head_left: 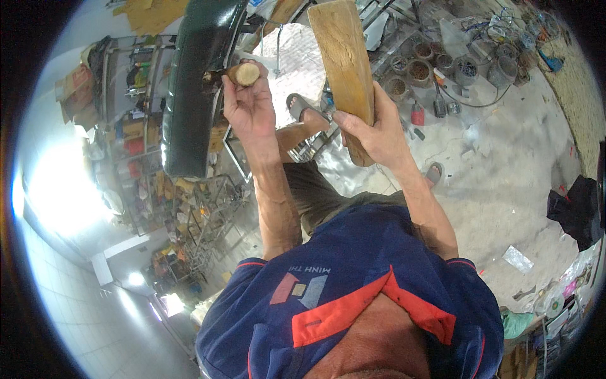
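Note:
My left hand [251,110] has its thumb and fingers around a short round wooden piece [245,74] with a pale flat end. That piece meets a dark, rough spot on the side of a long black padded cushion [192,95]; whether it is fixed there I cannot tell. In my right hand [377,132] is a thick, flat wooden block [344,54], gripped near its lower end and held upright. The block is apart from the round piece, to its right.
Jars and tubs of small hardware [420,72] stand on the floor at the far right, near a red bottle [417,114]. A metal frame [237,155] is below the cushion. Cluttered shelves [129,88] line the left. A black cloth [577,211] lies far right.

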`<state>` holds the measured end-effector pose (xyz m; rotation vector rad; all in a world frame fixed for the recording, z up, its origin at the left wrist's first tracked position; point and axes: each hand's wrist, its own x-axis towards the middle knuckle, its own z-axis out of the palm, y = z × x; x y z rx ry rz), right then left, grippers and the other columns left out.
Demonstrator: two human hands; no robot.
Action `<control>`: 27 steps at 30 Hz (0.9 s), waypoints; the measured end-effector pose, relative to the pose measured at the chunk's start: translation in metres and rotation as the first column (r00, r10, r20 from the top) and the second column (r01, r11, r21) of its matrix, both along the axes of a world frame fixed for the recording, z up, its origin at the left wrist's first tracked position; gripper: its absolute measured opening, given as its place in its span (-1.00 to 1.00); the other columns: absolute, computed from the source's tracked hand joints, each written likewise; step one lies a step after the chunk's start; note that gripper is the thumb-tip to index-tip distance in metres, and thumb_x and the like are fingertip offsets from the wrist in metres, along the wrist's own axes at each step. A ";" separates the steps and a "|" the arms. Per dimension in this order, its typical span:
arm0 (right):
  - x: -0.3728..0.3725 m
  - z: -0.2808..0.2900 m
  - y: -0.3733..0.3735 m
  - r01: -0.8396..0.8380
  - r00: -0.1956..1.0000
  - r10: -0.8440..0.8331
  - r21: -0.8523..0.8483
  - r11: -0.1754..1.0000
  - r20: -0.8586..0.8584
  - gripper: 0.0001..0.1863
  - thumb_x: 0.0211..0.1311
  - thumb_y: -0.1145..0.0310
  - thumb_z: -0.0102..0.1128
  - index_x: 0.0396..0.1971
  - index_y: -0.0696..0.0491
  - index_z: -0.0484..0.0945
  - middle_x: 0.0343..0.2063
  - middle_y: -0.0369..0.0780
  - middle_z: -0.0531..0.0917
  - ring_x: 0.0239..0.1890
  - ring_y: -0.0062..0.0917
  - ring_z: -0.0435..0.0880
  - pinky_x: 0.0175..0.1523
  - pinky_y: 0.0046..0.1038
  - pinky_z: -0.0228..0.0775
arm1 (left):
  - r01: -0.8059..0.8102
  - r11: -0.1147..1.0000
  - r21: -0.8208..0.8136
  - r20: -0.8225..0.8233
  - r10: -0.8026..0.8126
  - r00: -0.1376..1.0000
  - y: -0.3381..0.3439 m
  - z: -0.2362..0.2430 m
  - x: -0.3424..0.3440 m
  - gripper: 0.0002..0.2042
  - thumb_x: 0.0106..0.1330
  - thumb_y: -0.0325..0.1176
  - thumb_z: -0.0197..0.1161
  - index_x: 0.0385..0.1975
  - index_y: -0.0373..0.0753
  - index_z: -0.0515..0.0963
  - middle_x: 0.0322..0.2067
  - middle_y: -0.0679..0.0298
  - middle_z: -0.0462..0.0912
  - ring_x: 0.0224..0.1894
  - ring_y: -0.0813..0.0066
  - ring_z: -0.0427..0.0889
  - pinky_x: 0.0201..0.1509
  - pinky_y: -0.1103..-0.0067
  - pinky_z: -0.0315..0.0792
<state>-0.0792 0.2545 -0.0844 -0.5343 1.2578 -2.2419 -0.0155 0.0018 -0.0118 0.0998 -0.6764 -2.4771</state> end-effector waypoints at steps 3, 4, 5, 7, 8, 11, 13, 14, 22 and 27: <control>0.001 0.002 0.000 -0.017 0.999 0.017 -0.022 1.000 0.028 -0.44 0.35 0.38 0.48 0.23 0.25 0.44 -0.24 -0.22 0.68 -0.41 -0.61 0.69 -0.32 -0.51 0.57 | -0.057 0.998 -0.033 0.022 0.058 0.998 -0.001 -0.004 0.002 -0.67 0.62 -0.33 0.20 0.17 -0.48 0.47 0.13 -0.13 0.61 0.21 0.07 0.61 0.46 0.14 0.53; 0.001 0.003 0.001 -0.020 0.999 0.020 -0.025 0.999 0.029 -0.44 0.35 0.38 0.47 0.23 0.24 0.44 -0.24 -0.22 0.68 -0.41 -0.61 0.69 -0.32 -0.51 0.57 | -0.069 0.996 -0.053 0.029 0.071 0.997 -0.001 -0.004 0.003 -0.66 0.62 -0.33 0.20 0.17 -0.48 0.47 0.13 -0.13 0.61 0.21 0.07 0.62 0.45 0.15 0.54; 0.001 0.003 0.001 -0.022 0.999 0.023 -0.025 0.999 0.037 -0.44 0.35 0.38 0.47 0.23 0.24 0.44 -0.24 -0.22 0.68 -0.41 -0.62 0.69 -0.32 -0.51 0.57 | -0.080 0.994 -0.071 0.036 0.082 0.996 -0.001 -0.005 0.004 -0.66 0.62 -0.33 0.20 0.17 -0.48 0.48 0.13 -0.13 0.62 0.21 0.07 0.62 0.44 0.15 0.54; 0.002 0.002 0.000 -0.027 0.998 0.029 -0.028 0.999 0.057 -0.45 0.36 0.39 0.47 0.24 0.24 0.44 -0.24 -0.22 0.67 -0.41 -0.62 0.68 -0.32 -0.51 0.57 | -0.112 0.990 -0.088 0.064 0.117 0.991 0.000 -0.006 0.008 -0.66 0.62 -0.32 0.20 0.17 -0.49 0.49 0.13 -0.13 0.63 0.20 0.07 0.62 0.43 0.16 0.55; 0.003 0.000 -0.001 -0.006 1.000 0.006 -0.025 1.000 0.028 -0.45 0.36 0.39 0.46 0.24 0.23 0.44 -0.24 -0.22 0.67 -0.41 -0.62 0.68 -0.32 -0.50 0.57 | -0.133 0.987 -0.088 0.086 0.140 0.986 0.003 -0.003 0.009 -0.66 0.62 -0.32 0.20 0.17 -0.49 0.49 0.12 -0.12 0.64 0.19 0.06 0.62 0.43 0.16 0.55; 0.001 -0.002 -0.006 0.057 0.995 -0.058 -0.017 0.998 -0.080 -0.46 0.36 0.41 0.46 0.24 0.22 0.43 -0.25 -0.23 0.67 -0.41 -0.62 0.68 -0.32 -0.50 0.57 | -0.220 0.971 -0.090 0.107 0.229 0.968 0.006 0.004 0.004 -0.67 0.61 -0.30 0.21 0.14 -0.47 0.52 0.12 -0.11 0.58 0.16 0.04 0.58 -0.05 0.45 0.47; 0.000 0.006 -0.004 -0.008 1.000 0.008 -0.018 1.000 -0.016 -0.46 0.35 0.42 0.46 0.23 0.21 0.43 -0.25 -0.24 0.67 -0.40 -0.61 0.68 -0.31 -0.49 0.57 | -0.218 0.974 -0.063 0.098 0.224 0.970 0.002 0.006 0.004 -0.68 0.61 -0.30 0.22 0.12 -0.46 0.53 0.11 -0.11 0.56 0.15 0.03 0.55 -0.29 0.60 0.41; -0.001 0.010 -0.004 -0.033 0.999 0.034 -0.017 0.999 0.011 -0.46 0.35 0.43 0.46 0.23 0.21 0.43 -0.24 -0.24 0.67 -0.40 -0.62 0.68 -0.31 -0.49 0.57 | -0.175 0.984 -0.033 0.083 0.177 0.981 -0.001 0.008 0.001 -0.68 0.61 -0.30 0.22 0.12 -0.46 0.54 0.10 -0.10 0.56 0.14 0.03 0.55 -0.31 0.60 0.40; 0.004 0.041 -0.010 0.040 0.985 -0.039 0.001 0.999 -0.168 -0.42 0.27 0.43 0.53 0.21 0.20 0.44 -0.17 -0.23 0.71 -0.25 -0.54 0.72 -0.10 -0.44 0.60 | -0.320 0.947 -0.014 0.119 0.320 0.940 -0.016 0.008 -0.002 -0.67 0.58 -0.31 0.25 0.10 -0.49 0.53 0.05 -0.11 0.59 0.15 -0.07 0.56 -0.30 0.57 0.44; 0.029 0.041 -0.025 0.079 0.975 -0.069 0.039 0.996 -0.211 -0.43 0.21 0.40 0.58 0.11 0.22 0.44 -0.19 -0.13 0.79 -0.18 -0.49 0.79 -0.05 -0.37 0.63 | -0.266 0.955 -0.133 0.158 0.285 0.945 -0.030 0.003 0.008 -0.66 0.64 -0.20 0.18 0.11 -0.39 0.58 0.09 -0.04 0.71 0.15 0.01 0.66 0.02 0.35 0.63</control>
